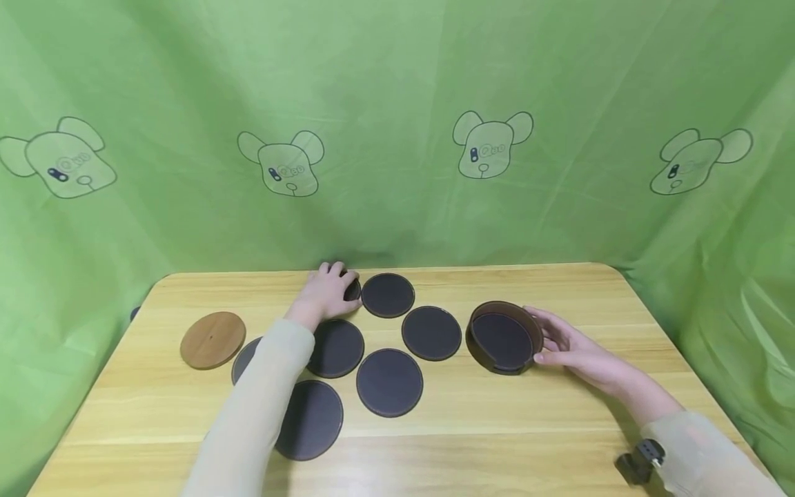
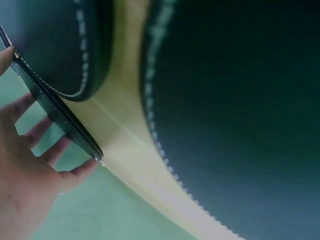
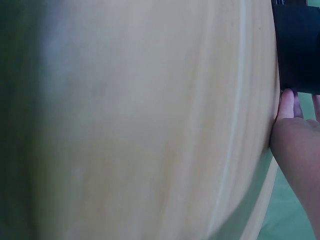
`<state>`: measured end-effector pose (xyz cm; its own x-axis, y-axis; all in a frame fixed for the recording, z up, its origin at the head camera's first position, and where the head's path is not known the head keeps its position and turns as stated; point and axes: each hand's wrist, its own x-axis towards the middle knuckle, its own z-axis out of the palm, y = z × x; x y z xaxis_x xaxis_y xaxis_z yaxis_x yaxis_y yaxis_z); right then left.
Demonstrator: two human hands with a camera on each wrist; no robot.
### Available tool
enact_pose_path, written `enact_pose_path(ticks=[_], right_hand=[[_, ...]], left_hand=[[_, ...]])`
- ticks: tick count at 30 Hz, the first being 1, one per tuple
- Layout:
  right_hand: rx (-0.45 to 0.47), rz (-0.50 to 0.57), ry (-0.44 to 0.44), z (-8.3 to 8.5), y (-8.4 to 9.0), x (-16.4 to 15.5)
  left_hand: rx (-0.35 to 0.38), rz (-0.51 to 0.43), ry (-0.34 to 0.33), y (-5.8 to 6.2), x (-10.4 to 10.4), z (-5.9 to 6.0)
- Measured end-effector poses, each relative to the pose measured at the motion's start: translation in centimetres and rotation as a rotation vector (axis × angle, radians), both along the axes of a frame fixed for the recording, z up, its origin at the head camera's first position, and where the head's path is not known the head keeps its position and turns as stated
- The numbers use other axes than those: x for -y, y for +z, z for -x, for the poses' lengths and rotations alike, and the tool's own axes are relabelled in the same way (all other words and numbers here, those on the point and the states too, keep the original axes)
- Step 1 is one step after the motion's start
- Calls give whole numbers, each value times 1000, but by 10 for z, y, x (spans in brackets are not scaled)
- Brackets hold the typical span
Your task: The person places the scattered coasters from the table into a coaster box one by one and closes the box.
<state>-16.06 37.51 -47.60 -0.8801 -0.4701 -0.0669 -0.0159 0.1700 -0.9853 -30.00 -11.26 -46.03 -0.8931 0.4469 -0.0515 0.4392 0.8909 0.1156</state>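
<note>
Head view shows the left hand (image 1: pixel 324 293) at the far edge of the desk (image 1: pixel 559 428), its fingers (image 2: pixel 35 132) curled under a round dark coaster (image 1: pixel 352 290) with stitched rim, lifting one side. Right hand (image 1: pixel 574 345) rests with fingers straight and slightly apart against the round brown holder (image 1: pixel 504 337), beside other flat leather-like coasters (image 1: pixel 389 382).

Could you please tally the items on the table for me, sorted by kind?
Dark round coasters: 8 (6 lying free, 1 in the left hand, 1 in the holder)
Round brown holder, touched by the right hand: 1
Wooden lid: 1
Total: 10
</note>
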Motion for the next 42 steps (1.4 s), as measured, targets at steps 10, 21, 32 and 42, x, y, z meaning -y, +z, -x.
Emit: enact_pose_path(ticks=[10, 21, 32, 42], right_hand=[[-14, -2, 5, 1, 0, 1], [-13, -6, 2, 1, 0, -1], [-10, -10, 8, 2, -1, -3], [1, -14, 4, 2, -1, -2]], left_hand=[[25, -26, 1, 1, 6, -2], [42, -57, -7, 7, 6, -4], [-61, 11, -30, 7, 2, 1], [-122, 37, -120, 15, -19, 1]])
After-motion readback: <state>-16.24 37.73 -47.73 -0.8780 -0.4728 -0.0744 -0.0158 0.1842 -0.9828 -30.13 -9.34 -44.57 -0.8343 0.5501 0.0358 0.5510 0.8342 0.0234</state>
